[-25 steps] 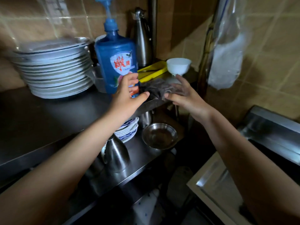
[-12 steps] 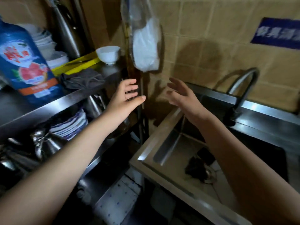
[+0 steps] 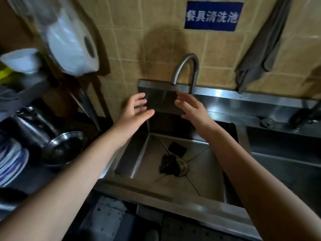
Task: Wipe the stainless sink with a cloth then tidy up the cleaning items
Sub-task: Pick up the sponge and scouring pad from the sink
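Observation:
The stainless sink (image 3: 206, 173) lies below me in the head view, its curved faucet (image 3: 186, 66) rising at the back. A dark crumpled thing (image 3: 167, 165) lies on the drain, and a flat black pad (image 3: 177, 149) sits just behind it. My left hand (image 3: 134, 112) and my right hand (image 3: 192, 107) hover side by side over the basin's back left corner, palms facing each other. Both have relaxed, spread fingers and hold nothing.
A grey cloth (image 3: 260, 54) hangs on the tiled wall at the right. A bagged paper roll (image 3: 73, 44) hangs at the upper left. The steel rack on the left holds a white bowl (image 3: 21, 60), a metal bowl (image 3: 66, 146) and striped plates (image 3: 10, 160). A second basin (image 3: 284, 153) adjoins on the right.
My view and both hands have swung right, from the rack with the blue soap bottle and grey cloth to above the sink. Both hands stay empty.

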`<action>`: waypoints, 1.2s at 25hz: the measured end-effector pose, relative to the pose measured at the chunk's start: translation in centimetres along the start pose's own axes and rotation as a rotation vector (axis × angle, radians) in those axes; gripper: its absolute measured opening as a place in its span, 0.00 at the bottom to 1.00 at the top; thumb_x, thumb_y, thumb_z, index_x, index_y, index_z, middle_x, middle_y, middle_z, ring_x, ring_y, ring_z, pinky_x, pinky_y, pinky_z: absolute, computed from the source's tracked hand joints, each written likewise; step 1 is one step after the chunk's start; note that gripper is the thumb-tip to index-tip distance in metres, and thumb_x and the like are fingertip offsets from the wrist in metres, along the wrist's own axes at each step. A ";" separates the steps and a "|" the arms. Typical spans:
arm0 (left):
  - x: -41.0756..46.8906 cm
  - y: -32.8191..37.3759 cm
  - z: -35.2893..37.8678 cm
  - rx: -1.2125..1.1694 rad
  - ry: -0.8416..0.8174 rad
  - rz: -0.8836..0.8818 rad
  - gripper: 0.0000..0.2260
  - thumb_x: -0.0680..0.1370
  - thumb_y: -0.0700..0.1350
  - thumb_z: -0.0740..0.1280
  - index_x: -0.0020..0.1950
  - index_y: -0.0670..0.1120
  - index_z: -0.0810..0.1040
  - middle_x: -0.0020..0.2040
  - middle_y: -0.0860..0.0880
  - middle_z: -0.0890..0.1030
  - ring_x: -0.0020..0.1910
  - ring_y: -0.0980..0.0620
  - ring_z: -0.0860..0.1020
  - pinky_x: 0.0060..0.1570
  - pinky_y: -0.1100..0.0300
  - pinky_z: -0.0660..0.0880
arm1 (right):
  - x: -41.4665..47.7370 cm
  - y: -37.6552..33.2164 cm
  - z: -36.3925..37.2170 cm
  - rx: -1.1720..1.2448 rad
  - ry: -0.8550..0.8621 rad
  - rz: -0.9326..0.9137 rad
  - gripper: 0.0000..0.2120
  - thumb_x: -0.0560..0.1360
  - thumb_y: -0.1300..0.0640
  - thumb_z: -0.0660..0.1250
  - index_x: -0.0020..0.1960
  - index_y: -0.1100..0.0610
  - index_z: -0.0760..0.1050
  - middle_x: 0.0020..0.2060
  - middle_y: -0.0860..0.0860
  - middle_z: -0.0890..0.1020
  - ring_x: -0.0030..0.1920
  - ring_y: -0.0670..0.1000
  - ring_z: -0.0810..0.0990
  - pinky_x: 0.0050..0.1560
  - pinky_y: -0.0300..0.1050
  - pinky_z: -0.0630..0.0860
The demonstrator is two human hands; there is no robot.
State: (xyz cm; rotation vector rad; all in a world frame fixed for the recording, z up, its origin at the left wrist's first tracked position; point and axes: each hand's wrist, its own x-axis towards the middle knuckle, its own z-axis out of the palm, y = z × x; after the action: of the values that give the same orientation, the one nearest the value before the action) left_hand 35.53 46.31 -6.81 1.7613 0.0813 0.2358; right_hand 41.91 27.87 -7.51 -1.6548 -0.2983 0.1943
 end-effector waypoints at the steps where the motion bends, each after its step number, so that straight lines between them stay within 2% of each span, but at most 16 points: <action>1: 0.8 -0.5 1.0 0.006 -0.027 -0.004 0.20 0.74 0.41 0.67 0.62 0.54 0.67 0.62 0.51 0.72 0.59 0.55 0.73 0.50 0.66 0.71 | 0.0 0.8 -0.9 -0.014 0.036 0.019 0.19 0.76 0.54 0.64 0.66 0.52 0.69 0.58 0.46 0.74 0.59 0.43 0.73 0.58 0.41 0.70; 3: 2.2 -1.5 2.5 0.003 -0.071 -0.020 0.17 0.74 0.44 0.67 0.60 0.56 0.68 0.61 0.53 0.72 0.57 0.58 0.74 0.50 0.65 0.71 | 0.2 2.3 -2.1 -0.027 0.087 0.057 0.18 0.76 0.54 0.64 0.65 0.52 0.70 0.57 0.47 0.75 0.58 0.44 0.73 0.56 0.40 0.70; 6: 4.7 -3.7 4.8 -0.032 -0.165 -0.069 0.15 0.75 0.43 0.66 0.58 0.56 0.69 0.60 0.53 0.73 0.55 0.59 0.74 0.49 0.64 0.71 | 0.9 5.1 -3.6 -0.060 0.165 0.135 0.17 0.75 0.53 0.65 0.63 0.52 0.72 0.55 0.48 0.77 0.53 0.42 0.75 0.45 0.36 0.71; 8: 6.0 -5.5 6.0 -0.040 -0.217 -0.108 0.15 0.75 0.42 0.66 0.59 0.54 0.69 0.60 0.52 0.73 0.53 0.61 0.74 0.51 0.61 0.71 | 1.5 6.9 -4.1 -0.071 0.217 0.188 0.18 0.75 0.53 0.66 0.64 0.53 0.72 0.54 0.48 0.77 0.48 0.40 0.76 0.41 0.34 0.71; 13: 10.6 -9.5 7.6 -0.018 -0.337 -0.213 0.14 0.75 0.43 0.66 0.59 0.53 0.70 0.57 0.53 0.74 0.50 0.64 0.74 0.48 0.63 0.71 | 4.5 10.5 -3.9 -0.108 0.318 0.298 0.19 0.74 0.55 0.67 0.64 0.56 0.72 0.58 0.53 0.78 0.53 0.46 0.75 0.50 0.39 0.71; 17: 12.2 -14.4 9.0 0.015 -0.368 -0.357 0.14 0.76 0.43 0.65 0.60 0.50 0.70 0.55 0.53 0.74 0.48 0.63 0.73 0.44 0.64 0.71 | 6.3 15.0 -3.1 -0.136 0.338 0.400 0.19 0.74 0.58 0.67 0.64 0.61 0.71 0.59 0.58 0.77 0.52 0.49 0.75 0.46 0.37 0.70; 20: 12.1 -18.5 10.3 0.034 -0.352 -0.473 0.12 0.75 0.41 0.65 0.58 0.48 0.71 0.53 0.50 0.75 0.46 0.58 0.73 0.40 0.71 0.69 | 7.4 18.9 -3.0 -0.151 0.347 0.493 0.21 0.73 0.60 0.69 0.64 0.63 0.70 0.60 0.59 0.77 0.57 0.53 0.76 0.53 0.40 0.69; 22: 12.1 -21.2 11.1 0.069 -0.332 -0.525 0.12 0.75 0.41 0.66 0.57 0.48 0.71 0.49 0.52 0.75 0.45 0.58 0.73 0.34 0.76 0.68 | 8.5 21.7 -3.2 -0.199 0.323 0.542 0.21 0.72 0.59 0.70 0.64 0.62 0.71 0.60 0.58 0.77 0.59 0.54 0.76 0.55 0.39 0.69; 24: 12.1 -24.1 11.8 0.114 -0.302 -0.580 0.11 0.74 0.42 0.66 0.55 0.49 0.71 0.45 0.53 0.75 0.41 0.60 0.73 0.29 0.78 0.66 | 9.4 24.8 -3.3 -0.244 0.268 0.599 0.22 0.72 0.56 0.70 0.64 0.61 0.72 0.60 0.57 0.77 0.59 0.52 0.76 0.52 0.34 0.68; 26: 12.1 -26.8 12.7 0.144 -0.254 -0.635 0.11 0.73 0.41 0.67 0.53 0.50 0.71 0.45 0.51 0.76 0.41 0.57 0.74 0.33 0.74 0.69 | 10.2 27.9 -3.6 -0.283 0.217 0.648 0.24 0.71 0.55 0.71 0.64 0.60 0.71 0.60 0.55 0.77 0.57 0.50 0.76 0.47 0.30 0.66; 28: 12.1 -28.9 13.5 0.197 -0.232 -0.688 0.11 0.72 0.41 0.68 0.52 0.50 0.71 0.47 0.48 0.76 0.45 0.52 0.74 0.41 0.65 0.69 | 10.6 30.3 -3.9 -0.321 0.176 0.697 0.25 0.71 0.54 0.71 0.64 0.59 0.71 0.60 0.55 0.78 0.56 0.49 0.76 0.47 0.33 0.67; 30: 12.1 -30.8 14.4 0.253 -0.198 -0.742 0.11 0.72 0.43 0.69 0.50 0.51 0.70 0.48 0.48 0.76 0.46 0.50 0.74 0.42 0.63 0.67 | 11.0 32.8 -4.0 -0.354 0.130 0.726 0.25 0.70 0.53 0.71 0.64 0.59 0.71 0.59 0.55 0.78 0.57 0.52 0.76 0.49 0.37 0.68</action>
State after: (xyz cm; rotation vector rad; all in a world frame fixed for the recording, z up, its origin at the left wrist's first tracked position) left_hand 52.62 41.02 -38.16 1.8698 0.6270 -0.5054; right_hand 56.22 24.62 -39.07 -2.0624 0.4042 0.5998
